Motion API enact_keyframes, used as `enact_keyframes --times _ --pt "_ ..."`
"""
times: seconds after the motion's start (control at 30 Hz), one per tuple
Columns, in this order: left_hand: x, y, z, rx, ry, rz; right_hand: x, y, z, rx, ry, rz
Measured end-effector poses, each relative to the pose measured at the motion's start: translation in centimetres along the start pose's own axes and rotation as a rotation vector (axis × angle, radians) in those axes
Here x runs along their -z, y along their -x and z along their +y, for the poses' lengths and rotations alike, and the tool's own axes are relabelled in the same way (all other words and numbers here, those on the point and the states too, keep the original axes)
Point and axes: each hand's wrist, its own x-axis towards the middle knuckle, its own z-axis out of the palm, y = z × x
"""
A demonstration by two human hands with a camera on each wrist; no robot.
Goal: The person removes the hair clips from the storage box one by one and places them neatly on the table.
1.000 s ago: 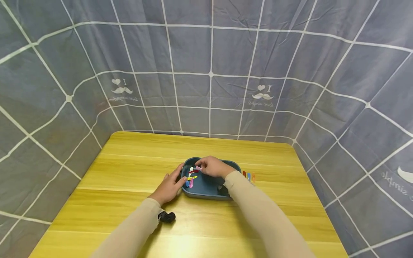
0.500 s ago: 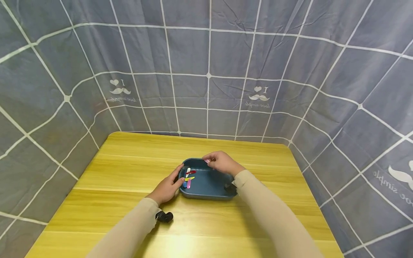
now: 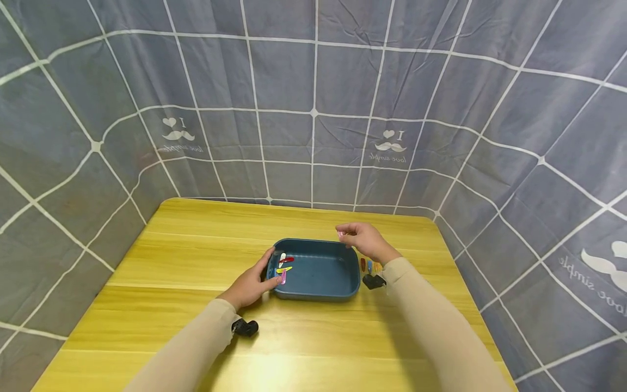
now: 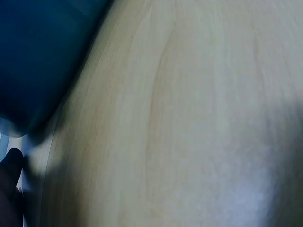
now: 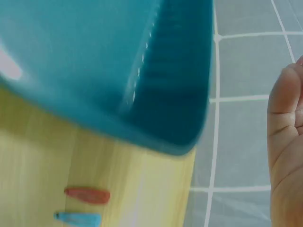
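My left hand (image 3: 247, 283) holds the left end of a dark blue tray (image 3: 318, 272), its thumb over the rim and its fingers along the outer wall. Between the fingertips of my right hand (image 3: 367, 239) is a small pink hair clip (image 3: 340, 234), above the tray's back right corner. Inside the tray's left end lie a white clip (image 3: 281, 257), a red clip (image 3: 289, 259), a yellow clip (image 3: 284, 269) and another pink clip (image 3: 283, 277), partly by the left thumb. In the right wrist view, the held clip is out of sight.
On the wooden table (image 3: 196, 261), right of the tray, a red clip (image 5: 87, 195), a blue clip (image 5: 78, 218) and an orange clip (image 3: 377, 267) lie in a row. Black wrist devices sit at both cuffs. A grey checked curtain (image 3: 289, 136) surrounds the table.
My right hand has lifted the pink clip from over the tray's left part and carried it right, past the back rim. The left hand keeps its place on the tray.
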Motion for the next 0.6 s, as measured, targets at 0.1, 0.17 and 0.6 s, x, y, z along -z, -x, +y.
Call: enact_keyframes --times 0.1,0.17,0.6 --pt "0.1 0.0 -0.1 -0.003 0.006 -0.012 1.1 0.6 0.6 -0.016 -0.025 0.015" --pt "0.1 -0.1 -0.2 -0.003 0.016 -0.019 1.7 0.9 1.3 -0.031 -0.033 0.027" --pt "-0.1 -0.2 -0.1 0.008 0.017 -0.003 4.9 3.3 5.3 -0.097 -0.042 0.104"
